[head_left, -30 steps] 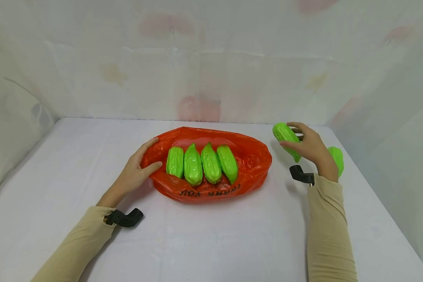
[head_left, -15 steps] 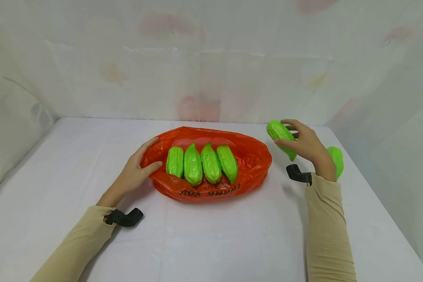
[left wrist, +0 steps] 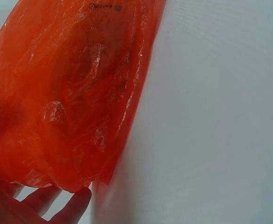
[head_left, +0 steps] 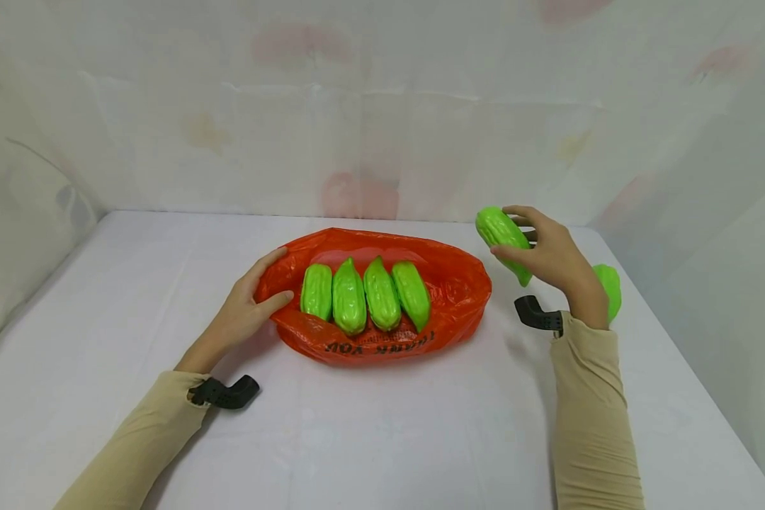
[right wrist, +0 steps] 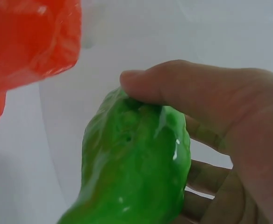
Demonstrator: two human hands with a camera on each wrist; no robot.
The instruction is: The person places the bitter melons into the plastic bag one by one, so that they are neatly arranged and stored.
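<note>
In the head view a red plastic bag [head_left: 449, 340] lies with its mouth spread wide. Several bright green bitter melons [head_left: 349, 297], ridged and glossy, lie side by side inside it. My left hand [head_left: 245, 312] holds the bag's left edge, thumb over the rim at the front and fingers at the back. My right hand [head_left: 551, 251] grips another bitter melon [head_left: 500, 230] between thumb and fingers, raised over the table to the right of the bag. The right wrist view shows the thumb across this melon [right wrist: 136, 158], with fingers behind it.
One more bitter melon [head_left: 608, 290] lies at the table's right side, partly hidden by the right wrist. The white-covered table [head_left: 382, 439] meets a pale patterned cloth [head_left: 363, 142] at the back. Black wrist mounts [head_left: 226, 393] stick out from both sleeves.
My right hand has moved left and slightly up with the bitter melon in its grip. The left hand, the bag and the melons inside have stayed put.
</note>
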